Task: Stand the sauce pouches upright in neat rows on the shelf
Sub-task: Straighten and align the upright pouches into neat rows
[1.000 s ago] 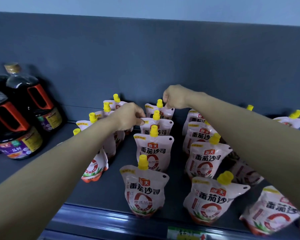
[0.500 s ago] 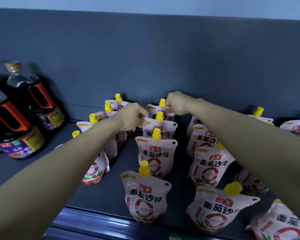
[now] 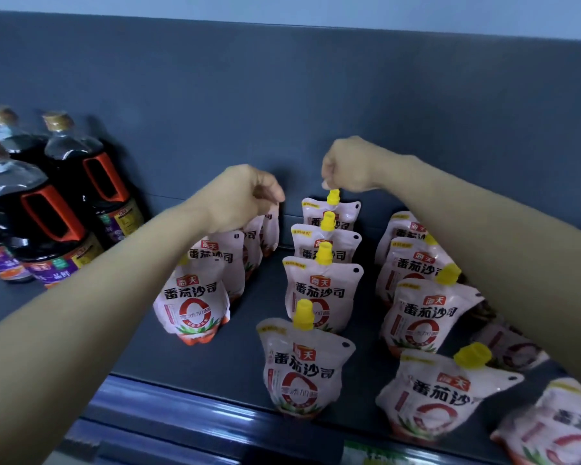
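Dark grey shelf (image 3: 242, 357) before you carries the sauce pouches (image 3: 302, 367); the middle row (image 3: 322, 290) stands upright, running straight toward twelve o'clock; the left row (image 3: 195, 297) at ten o'clock stands too, slightly skewed; toward four o'clock some lean and a fallen pouch (image 3: 514, 347) lies flat, so I judge you roughly half done; your right hand (image 3: 349, 166) pinches the yellow cap of the rear pouch (image 3: 344, 214); your left hand (image 3: 245, 196) curls over the left row's back, grip unclear; soy bottles (image 3: 64, 196) stand at nine o'clock.
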The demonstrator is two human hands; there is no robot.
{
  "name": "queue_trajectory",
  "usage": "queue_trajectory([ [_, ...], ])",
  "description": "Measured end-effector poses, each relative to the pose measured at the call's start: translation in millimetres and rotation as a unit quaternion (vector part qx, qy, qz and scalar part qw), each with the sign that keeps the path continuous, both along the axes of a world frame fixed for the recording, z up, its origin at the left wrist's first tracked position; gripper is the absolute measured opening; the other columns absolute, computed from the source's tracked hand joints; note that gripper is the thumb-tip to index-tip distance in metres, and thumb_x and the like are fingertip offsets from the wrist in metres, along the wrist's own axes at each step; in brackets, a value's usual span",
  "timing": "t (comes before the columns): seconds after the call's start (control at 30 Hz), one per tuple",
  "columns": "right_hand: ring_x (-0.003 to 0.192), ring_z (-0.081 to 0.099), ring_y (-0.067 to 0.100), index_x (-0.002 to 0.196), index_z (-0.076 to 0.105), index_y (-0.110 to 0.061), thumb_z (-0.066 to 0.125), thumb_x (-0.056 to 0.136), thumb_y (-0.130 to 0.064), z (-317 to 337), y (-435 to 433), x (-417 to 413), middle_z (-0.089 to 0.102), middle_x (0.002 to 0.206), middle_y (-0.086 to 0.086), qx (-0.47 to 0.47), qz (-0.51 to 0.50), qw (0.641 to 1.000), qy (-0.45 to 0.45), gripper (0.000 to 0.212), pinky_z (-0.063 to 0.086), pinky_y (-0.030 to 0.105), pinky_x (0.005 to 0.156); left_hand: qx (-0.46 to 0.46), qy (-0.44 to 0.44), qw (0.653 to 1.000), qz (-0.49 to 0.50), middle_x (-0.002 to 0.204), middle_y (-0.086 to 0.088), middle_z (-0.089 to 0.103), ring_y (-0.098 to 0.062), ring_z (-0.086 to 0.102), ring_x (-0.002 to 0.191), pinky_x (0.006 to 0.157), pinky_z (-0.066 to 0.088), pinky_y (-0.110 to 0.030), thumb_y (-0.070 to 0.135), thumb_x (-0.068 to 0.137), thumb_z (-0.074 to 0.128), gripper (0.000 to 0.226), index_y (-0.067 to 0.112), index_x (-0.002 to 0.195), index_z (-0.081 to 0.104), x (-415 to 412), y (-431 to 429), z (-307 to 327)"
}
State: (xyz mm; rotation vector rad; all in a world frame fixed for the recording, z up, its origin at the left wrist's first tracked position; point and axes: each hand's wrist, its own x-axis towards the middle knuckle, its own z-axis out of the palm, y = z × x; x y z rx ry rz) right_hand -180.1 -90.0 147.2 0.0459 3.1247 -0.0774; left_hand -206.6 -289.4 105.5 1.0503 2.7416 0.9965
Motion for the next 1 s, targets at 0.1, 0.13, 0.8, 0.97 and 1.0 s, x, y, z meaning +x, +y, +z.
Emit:
queue_trajectory([
  [0.1, 0.108, 0.062, 0.032, 0.107, 0.070, 0.000, 0.059, 0.090, -0.015, 4.4, -39.0, 8.5, 0.071, 0.110, 0.016, -0.027, 0.043, 0.999, 0.008, 0.025, 0.050, 0.030, 0.088, 0.025, 0.006, 1.000, 0.012, 0.094, -0.009, 0.072, -0.019, 0.065, 0.079, 0.076, 0.053, -0.025, 0.006, 0.084, 0.064, 0.011, 0.013, 0.089, 0.070, -3.0, -28.7, 8.8],
  [0.13, 0.107, 0.063, 0.029, 0.106, 0.071, -0.002, 0.061, 0.089, -0.013, 3.9, -52.4, 10.1, 0.072, 0.109, 0.013, -0.044, 0.055, 0.997, 0.004, 0.023, 0.048, 0.027, 0.084, 0.026, 0.004, 1.000, 0.015, 0.094, -0.009, 0.072, -0.019, 0.064, 0.082, 0.079, 0.052, -0.027, 0.008, 0.084, 0.065, 0.008, 0.013, 0.089, 0.070, -3.2, -39.4, 10.6],
  [0.8, 0.092, 0.049, 0.018, 0.065, 0.042, -0.036, 0.058, 0.089, -0.016, -52.6, -167.8, 2.2, 0.053, 0.100, -0.001, 0.005, -0.050, 0.996, -0.079, 0.035, 0.047, 0.034, 0.094, -0.131, -0.216, 0.954, -0.162, 0.083, -0.005, 0.066, -0.007, 0.059, 0.071, 0.072, 0.054, -0.022, 0.009, 0.084, 0.066, 0.017, -0.005, 0.094, 0.070, 8.6, -153.0, -45.7],
  [0.97, 0.088, 0.051, 0.018, 0.065, 0.043, -0.034, 0.056, 0.091, -0.014, -55.3, -177.2, 8.2, 0.055, 0.092, -0.001, -0.069, -0.090, 0.991, -0.069, 0.035, 0.047, 0.028, 0.080, -0.134, -0.230, 0.942, -0.206, 0.092, -0.004, 0.069, -0.007, 0.063, 0.077, 0.070, 0.054, -0.018, 0.009, 0.084, 0.065, 0.018, 0.003, 0.101, 0.071, 14.4, -159.5, -47.1],
  [1.0, 0.087, 0.051, 0.018, 0.064, 0.043, -0.033, 0.054, 0.092, -0.014, -55.2, -178.6, 9.9, 0.055, 0.085, -0.002, -0.073, -0.093, 0.990, -0.075, 0.035, 0.046, 0.025, 0.074, -0.135, -0.234, 0.940, -0.210, 0.091, -0.002, 0.070, -0.007, 0.063, 0.078, 0.070, 0.055, -0.017, 0.009, 0.084, 0.065, 0.019, 0.005, 0.102, 0.071, 14.4, -160.3, -47.2],
])
